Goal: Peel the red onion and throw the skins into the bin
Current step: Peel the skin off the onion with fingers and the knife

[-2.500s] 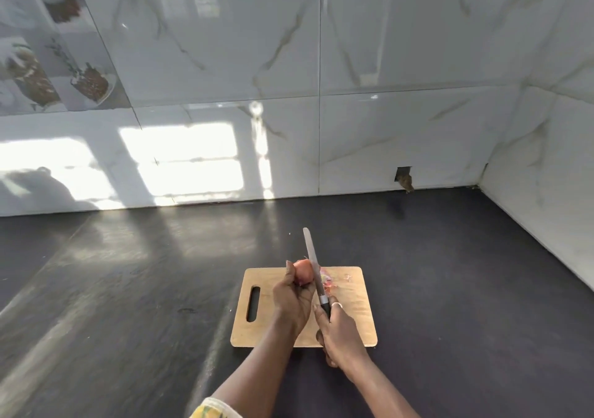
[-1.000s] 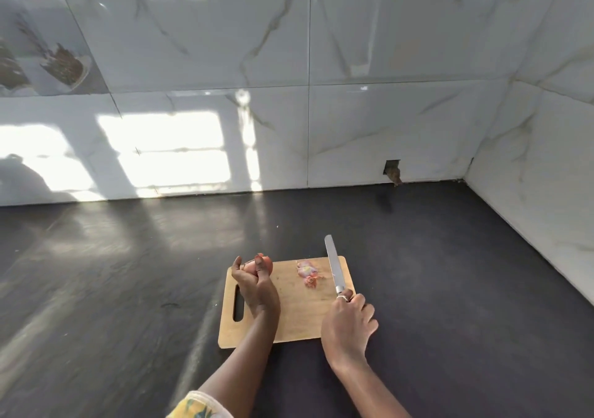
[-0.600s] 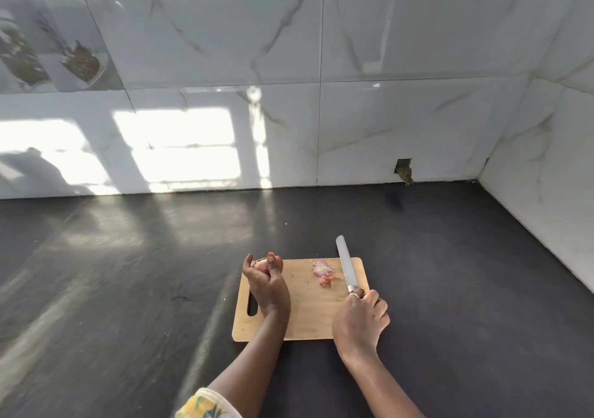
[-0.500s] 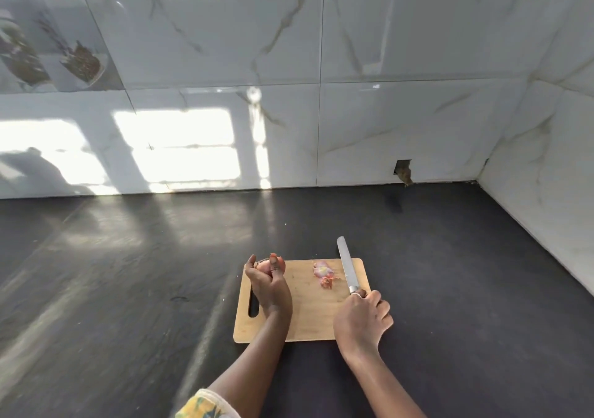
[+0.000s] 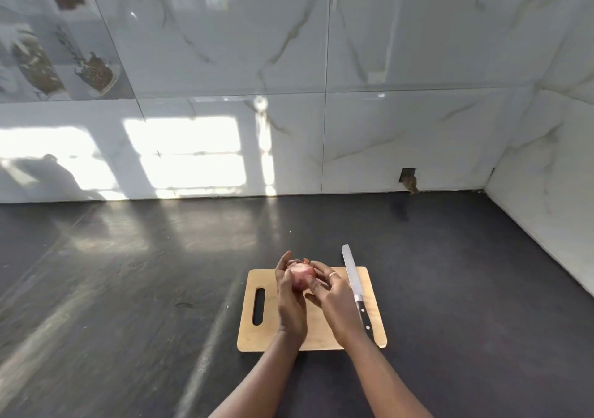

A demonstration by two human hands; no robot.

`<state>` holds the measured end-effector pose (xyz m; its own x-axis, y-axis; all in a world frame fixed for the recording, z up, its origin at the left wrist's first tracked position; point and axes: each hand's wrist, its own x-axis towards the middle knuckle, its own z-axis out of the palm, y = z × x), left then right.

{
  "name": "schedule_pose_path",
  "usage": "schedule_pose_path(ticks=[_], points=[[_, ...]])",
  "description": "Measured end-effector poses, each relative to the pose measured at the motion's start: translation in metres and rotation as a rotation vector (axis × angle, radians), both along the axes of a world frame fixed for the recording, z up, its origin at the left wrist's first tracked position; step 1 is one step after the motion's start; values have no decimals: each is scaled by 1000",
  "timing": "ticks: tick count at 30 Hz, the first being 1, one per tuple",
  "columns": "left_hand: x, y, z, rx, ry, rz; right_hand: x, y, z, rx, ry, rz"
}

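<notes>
The onion (image 5: 300, 279) is held over the far half of the board (image 5: 254, 332), cupped in the curled fingers of the left hand (image 5: 291, 302) and gripped on its right side by the bent fingers of the right hand (image 5: 336, 298). The knife (image 5: 353, 284) is laid along the board's right edge, tip past the far edge.

Both hands hold the onion (image 5: 300, 279) above a wooden board (image 5: 337, 339) on a dark counter (image 5: 128, 289): the left hand (image 5: 289, 302) cups it, and the right hand (image 5: 334, 295) curls its fingers against it. A knife (image 5: 355, 286) lies along the board's right edge.
</notes>
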<state>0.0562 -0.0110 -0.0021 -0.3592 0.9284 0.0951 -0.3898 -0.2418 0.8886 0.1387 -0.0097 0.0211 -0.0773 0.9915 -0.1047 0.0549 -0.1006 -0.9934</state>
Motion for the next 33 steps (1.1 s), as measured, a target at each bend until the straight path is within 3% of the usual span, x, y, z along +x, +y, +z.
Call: schedule_pose_path(ticks=[2, 7, 11, 18, 33], points=[[-2, 0, 0, -8, -99, -74, 3, 1, -2, -65, 215, 57], [-9, 0, -2, -40, -36, -191, 7, 7, -13, -48, 172, 92], [-21, -3, -12, -93, 289, -139, 10, 9, -23, -1, 40, 4], [-25, -3, -20, -180, 705, 154, 8, 12, -42, 99, -181, -55], [-25, -3, -19, -281, 723, 114, 7, 10, -58, 178, -255, -103]])
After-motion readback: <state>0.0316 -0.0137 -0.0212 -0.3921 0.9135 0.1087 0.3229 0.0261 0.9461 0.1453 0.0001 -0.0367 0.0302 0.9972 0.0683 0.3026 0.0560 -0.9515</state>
